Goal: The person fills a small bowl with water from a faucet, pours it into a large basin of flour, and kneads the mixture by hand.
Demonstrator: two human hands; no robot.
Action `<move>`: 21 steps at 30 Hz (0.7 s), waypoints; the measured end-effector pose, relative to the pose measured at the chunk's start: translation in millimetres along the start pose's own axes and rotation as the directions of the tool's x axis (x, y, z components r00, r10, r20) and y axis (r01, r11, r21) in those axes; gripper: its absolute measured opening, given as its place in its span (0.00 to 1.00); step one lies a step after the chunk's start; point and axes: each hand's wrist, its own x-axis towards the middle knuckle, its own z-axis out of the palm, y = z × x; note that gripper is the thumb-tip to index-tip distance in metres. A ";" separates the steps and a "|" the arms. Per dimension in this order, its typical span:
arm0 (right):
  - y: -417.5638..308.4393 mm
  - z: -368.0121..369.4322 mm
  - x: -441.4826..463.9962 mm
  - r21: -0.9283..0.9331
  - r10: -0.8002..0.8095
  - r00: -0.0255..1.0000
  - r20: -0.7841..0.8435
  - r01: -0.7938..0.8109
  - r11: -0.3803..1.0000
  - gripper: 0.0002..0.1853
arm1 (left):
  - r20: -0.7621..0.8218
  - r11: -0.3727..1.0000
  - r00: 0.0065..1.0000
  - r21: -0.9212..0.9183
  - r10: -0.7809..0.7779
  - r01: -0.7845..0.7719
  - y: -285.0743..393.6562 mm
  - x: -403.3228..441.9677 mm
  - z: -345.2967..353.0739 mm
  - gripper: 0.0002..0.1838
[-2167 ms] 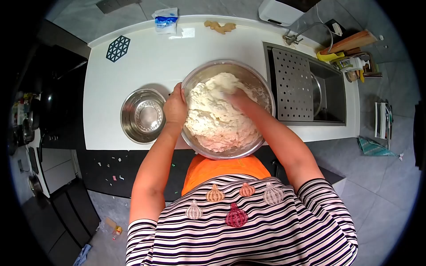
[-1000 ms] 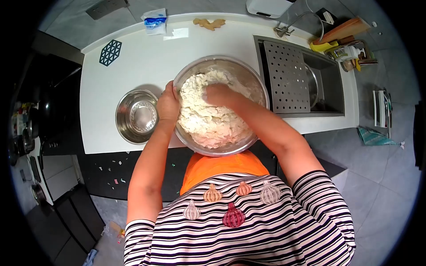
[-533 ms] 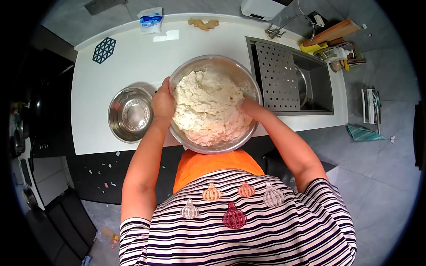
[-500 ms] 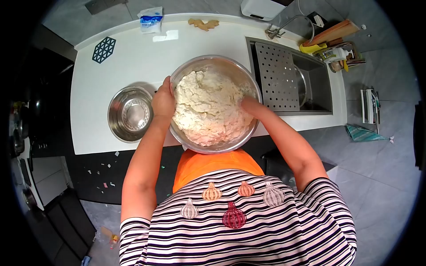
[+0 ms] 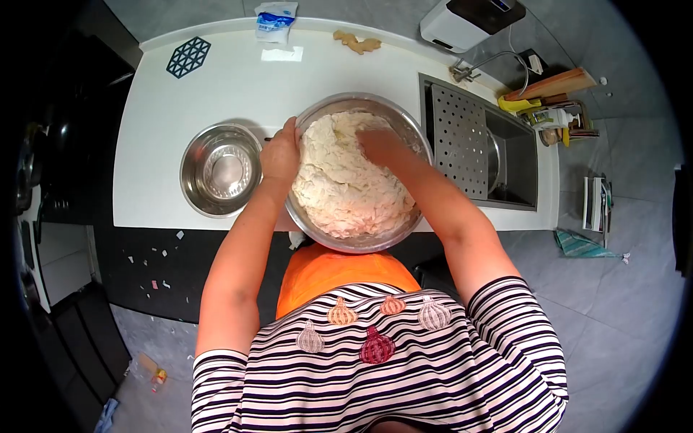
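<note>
A wide steel bowl (image 5: 421,137) at the counter's front edge holds a large mass of pale, lumpy dough (image 5: 346,184). My left hand (image 5: 281,153) grips the bowl's left rim, thumb side up. Over the upper middle of the dough is my right hand (image 5: 382,148), blurred by motion; its fingers are smeared, so their pose does not show. A smaller steel bowl (image 5: 198,148), with nothing visible in it, stands just left of my left hand.
Along the back of the white counter (image 5: 159,137) lie a blue lattice trivet (image 5: 188,58), a white-and-blue packet (image 5: 275,23) and a piece of ginger (image 5: 357,43). On the right, a perforated steel tray (image 5: 456,141) covers part of the sink (image 5: 516,162).
My right hand has moved from the bowl's right side up and left over the dough. The dough looks flatter and smoother. My left hand stays on the rim while the view has shifted.
</note>
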 end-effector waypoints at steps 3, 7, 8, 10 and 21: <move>-5.8 1.0 -33.1 0.078 0.240 0.969 0.058 -0.244 0.967 0.15 | -0.045 0.999 0.999 -0.050 -0.020 0.017 3.3 0.9 -4.5 0.17; 21.3 15.9 -59.7 0.028 0.394 0.869 0.299 -0.420 0.907 0.15 | -0.016 0.997 0.999 -0.069 -0.042 0.040 4.2 0.9 -4.3 0.16; 32.8 19.2 -67.4 -0.014 0.240 0.921 0.305 -0.248 0.969 0.14 | -0.027 0.996 0.999 -0.077 -0.043 0.041 3.9 1.4 -2.9 0.16; 30.4 3.9 -74.1 -0.060 0.071 0.946 0.318 -0.054 0.997 0.14 | -0.042 0.996 0.999 -0.080 -0.030 0.026 4.2 1.6 -2.5 0.16; -17.2 -34.4 -9.2 0.360 0.081 0.997 0.001 -0.076 0.930 0.25 | -0.410 0.960 0.906 -0.281 -0.109 -0.012 18.8 -84.6 -9.8 0.18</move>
